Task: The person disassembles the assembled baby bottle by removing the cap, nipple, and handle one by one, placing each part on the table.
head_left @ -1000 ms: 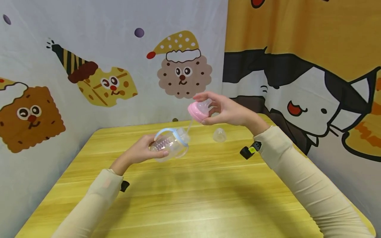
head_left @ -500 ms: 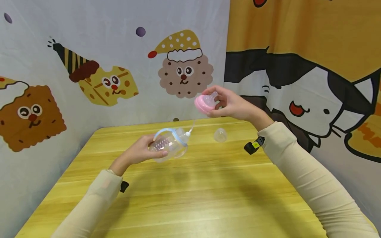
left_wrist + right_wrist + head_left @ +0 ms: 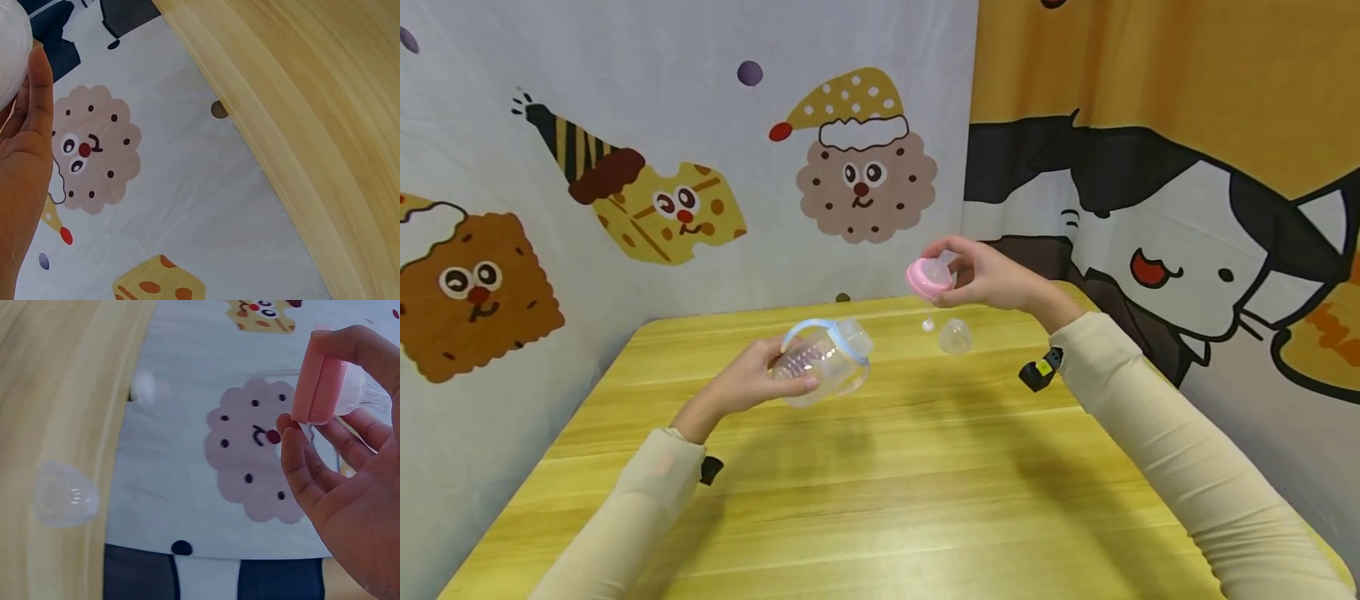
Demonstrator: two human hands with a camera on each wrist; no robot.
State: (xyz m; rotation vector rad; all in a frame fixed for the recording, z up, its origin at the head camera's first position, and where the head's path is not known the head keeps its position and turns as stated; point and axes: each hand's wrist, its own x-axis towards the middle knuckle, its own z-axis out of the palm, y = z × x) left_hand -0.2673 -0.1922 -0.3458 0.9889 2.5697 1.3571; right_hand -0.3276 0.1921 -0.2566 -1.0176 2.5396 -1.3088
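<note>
In the head view my left hand point(image 3: 758, 379) grips a clear baby bottle point(image 3: 823, 367), tilted with its open neck toward the right. A light blue ring with handles point(image 3: 811, 327) circles the bottle near the neck. My right hand point(image 3: 992, 275) pinches a pink bottle collar point(image 3: 927, 279) by its edges, thumb and fingers on opposite sides. A clear nipple point(image 3: 357, 387) rises from the collar toward the palm. Below the collar hangs a thin straw with a white weighted end point(image 3: 928, 325). In the left wrist view only part of the left hand point(image 3: 28, 150) and the bottle's base point(image 3: 12, 50) show.
A clear dome cap point(image 3: 955, 337) stands on the yellow wood-grain table point(image 3: 880, 500), just below and right of the collar. Behind the table's far edge hangs a cartoon-printed cloth point(image 3: 700, 100). Black camera mounts point(image 3: 1036, 375) sit at the wrists.
The straw has come fully out of the bottle and now dangles under the collar. My right hand has moved up and right with the collar, then slightly down; the left hand stays nearly still.
</note>
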